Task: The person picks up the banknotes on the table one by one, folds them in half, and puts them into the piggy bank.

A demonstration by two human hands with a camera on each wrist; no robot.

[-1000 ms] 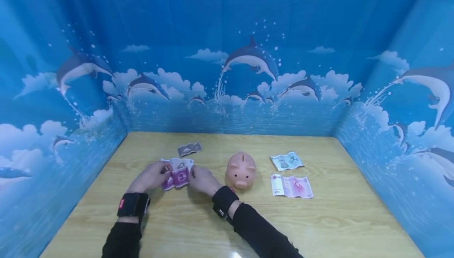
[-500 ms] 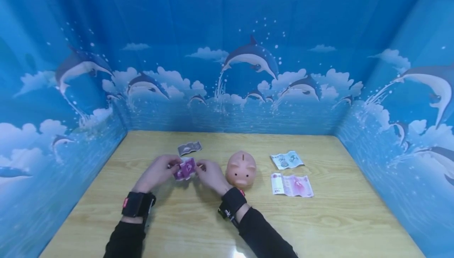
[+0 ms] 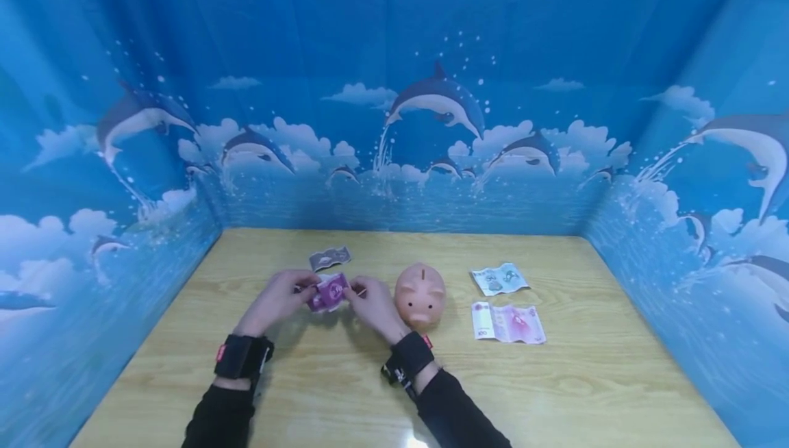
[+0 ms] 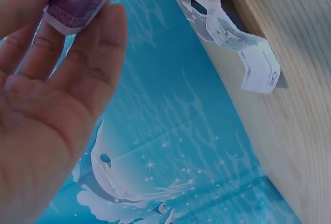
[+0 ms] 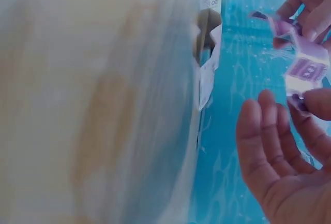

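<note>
The left hand and right hand each pinch one end of a small folded purple paper banknote, held just above the light wooden tabletop. A pink plastic piggy bank stands just beside the right hand. A grey banknote lies beyond the hands.

I see a purple banknote, folded small, crumpled, held off the wooden table left of the pink piggy bank, pinched at both ends between my left hand and right hand.
</note>
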